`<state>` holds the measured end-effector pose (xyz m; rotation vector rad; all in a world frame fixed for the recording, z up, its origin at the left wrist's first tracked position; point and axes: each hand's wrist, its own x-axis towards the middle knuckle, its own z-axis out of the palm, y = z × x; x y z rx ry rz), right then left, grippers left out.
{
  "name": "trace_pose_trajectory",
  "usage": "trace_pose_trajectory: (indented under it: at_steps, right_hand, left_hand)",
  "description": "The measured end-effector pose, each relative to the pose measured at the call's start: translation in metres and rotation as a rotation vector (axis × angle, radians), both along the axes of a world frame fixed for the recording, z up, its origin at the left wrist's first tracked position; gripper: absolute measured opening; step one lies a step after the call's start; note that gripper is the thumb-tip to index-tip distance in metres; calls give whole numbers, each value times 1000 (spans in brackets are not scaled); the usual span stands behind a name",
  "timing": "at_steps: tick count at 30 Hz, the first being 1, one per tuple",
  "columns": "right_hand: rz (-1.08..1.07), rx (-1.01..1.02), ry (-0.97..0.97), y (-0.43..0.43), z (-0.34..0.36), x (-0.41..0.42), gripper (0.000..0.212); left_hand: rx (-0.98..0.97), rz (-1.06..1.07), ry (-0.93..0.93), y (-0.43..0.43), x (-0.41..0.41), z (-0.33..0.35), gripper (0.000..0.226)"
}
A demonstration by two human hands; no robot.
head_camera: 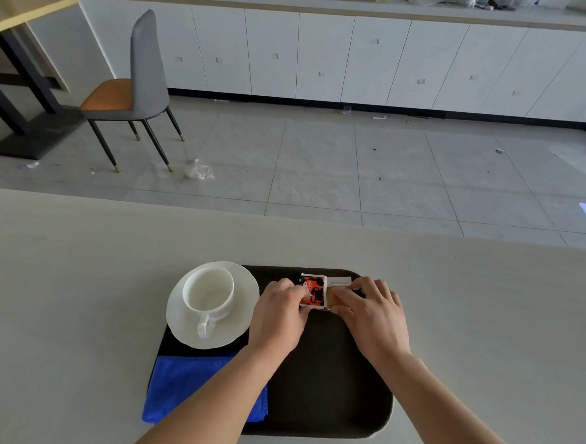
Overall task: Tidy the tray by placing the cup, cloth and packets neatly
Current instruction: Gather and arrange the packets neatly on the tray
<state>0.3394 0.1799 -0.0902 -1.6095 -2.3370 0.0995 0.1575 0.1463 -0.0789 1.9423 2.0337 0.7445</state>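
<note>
Packet step. Left hand (pixel 281 312) pinches red packet (pixel 314 291), right hand (pixel 376 316) pinches tan packet (pixel 336 286), upper middle of tray (pixel 326 378); cup (pixel 207 294) and cloth (pixel 185 387) lie left. We judge next: square the packets together, then release.

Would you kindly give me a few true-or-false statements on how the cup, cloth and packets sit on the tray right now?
1. The white cup stands upright on a saucer, and it looks empty. True.
2. The blue cloth lies at the far right corner of the tray. False: it lies at the near left corner.
3. The left hand is at the red packet and the right hand is at the tan packet, near the tray's far edge. True.
4. The cup's handle points away from the person. False: it points toward the person.
</note>
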Motion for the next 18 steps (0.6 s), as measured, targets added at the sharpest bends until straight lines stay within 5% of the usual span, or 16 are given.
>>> trace_pose_trajectory:
  at_steps: [6,18]
  right_hand:
    - [3,-41,38,-8,6,6,37]
    - [-41,17,113,-7,3,6,29]
  left_hand:
    - [7,-7,11,-2,0,0,22]
    - [-1,-9,26,-2,1,0,19]
